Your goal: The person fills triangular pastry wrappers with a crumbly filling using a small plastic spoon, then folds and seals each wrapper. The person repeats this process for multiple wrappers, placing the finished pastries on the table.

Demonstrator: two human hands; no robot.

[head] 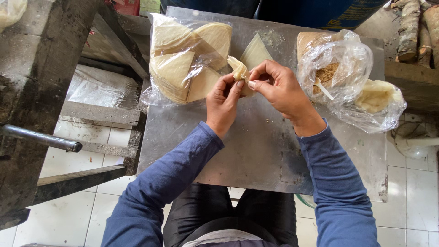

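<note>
Both my hands meet over a steel table (256,151). My left hand (222,103) and my right hand (276,87) pinch a small folded piece of pale dough wrapper (238,68) between the fingertips. A flat triangular wrapper sheet (256,51) lies on the table just behind it. To the left sits a clear plastic bag holding a stack of quarter-round wrapper sheets (183,64). To the right, an open plastic bag holds a brownish crumbly filling (330,73) with a small white spoon (323,89) in it.
Another plastic bag with pale folded pieces (377,96) lies at the table's right edge. A dark metal frame with a grey bar handle (43,138) stands at the left. Firewood logs (411,27) lie at the top right. White floor tiles (68,215) show below.
</note>
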